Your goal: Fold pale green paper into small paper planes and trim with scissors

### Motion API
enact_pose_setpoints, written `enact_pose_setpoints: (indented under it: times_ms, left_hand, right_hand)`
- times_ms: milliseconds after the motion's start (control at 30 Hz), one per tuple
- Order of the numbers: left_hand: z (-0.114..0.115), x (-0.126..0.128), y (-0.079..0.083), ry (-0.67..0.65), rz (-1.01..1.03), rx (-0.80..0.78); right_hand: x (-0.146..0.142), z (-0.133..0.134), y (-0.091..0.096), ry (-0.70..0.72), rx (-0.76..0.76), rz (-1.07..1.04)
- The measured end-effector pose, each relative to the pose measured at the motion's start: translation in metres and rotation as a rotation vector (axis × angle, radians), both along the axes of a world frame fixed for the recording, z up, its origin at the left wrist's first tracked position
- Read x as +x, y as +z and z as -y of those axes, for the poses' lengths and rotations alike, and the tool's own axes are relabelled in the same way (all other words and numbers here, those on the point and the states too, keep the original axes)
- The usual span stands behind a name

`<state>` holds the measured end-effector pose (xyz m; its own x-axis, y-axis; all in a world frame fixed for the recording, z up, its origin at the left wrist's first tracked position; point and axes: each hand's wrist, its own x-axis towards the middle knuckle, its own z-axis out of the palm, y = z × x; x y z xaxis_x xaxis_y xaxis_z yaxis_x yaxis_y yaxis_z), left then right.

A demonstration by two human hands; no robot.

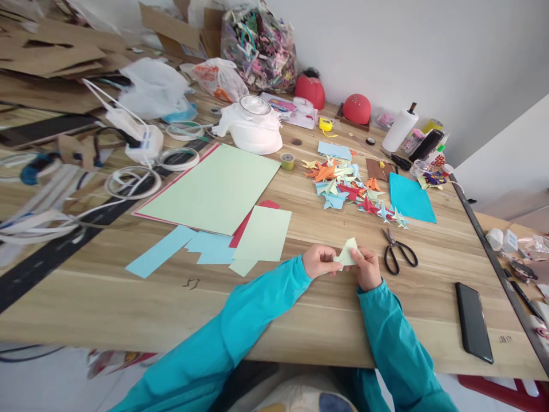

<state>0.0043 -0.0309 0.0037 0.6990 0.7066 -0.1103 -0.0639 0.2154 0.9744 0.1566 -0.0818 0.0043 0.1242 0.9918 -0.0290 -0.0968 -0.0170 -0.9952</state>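
Left hand (318,260) and right hand (368,266) are pinched on folded paper (346,252) beside the scissors (399,252); creasing seems underway, and aligned edges are needed.

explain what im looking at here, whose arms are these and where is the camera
There is no machine here. A person wears a camera on the head, so this single picture looks forward and down at their own arms in teal sleeves. The left hand and right hand together pinch a small folded piece of pale green paper just above a wooden table. To the right of the hands lie black scissors and a dark phone. Farther back are a pile of colourful folded paper figures, a blue sheet and a large pale green sheet.
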Motion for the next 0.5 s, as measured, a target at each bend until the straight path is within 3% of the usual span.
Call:
enact_pose_setpoints:
  times_ms: [167,267,333,433,500]
  left_hand:
    - [0.001,-0.002,0.004,-0.017,0.002,-0.006]
    - [0.001,-0.002,0.007,0.044,-0.041,0.061]
    - [-0.001,-0.002,0.008,0.196,-0.067,0.125]
    - [-0.005,-0.004,0.011,0.560,-0.124,0.258]
    - [-0.005,-0.005,0.012,0.689,-0.185,0.327]
  right_hand:
    - [0.002,-0.003,-0.001,-0.018,-0.047,-0.067]
    - [0.003,-0.004,-0.003,-0.082,0.003,-0.007]
    - [0.004,-0.003,-0.002,-0.153,0.059,0.086]
    - [0.003,-0.002,0.002,-0.296,0.157,0.239]
    - [0.002,-0.001,0.005,-0.393,0.216,0.345]
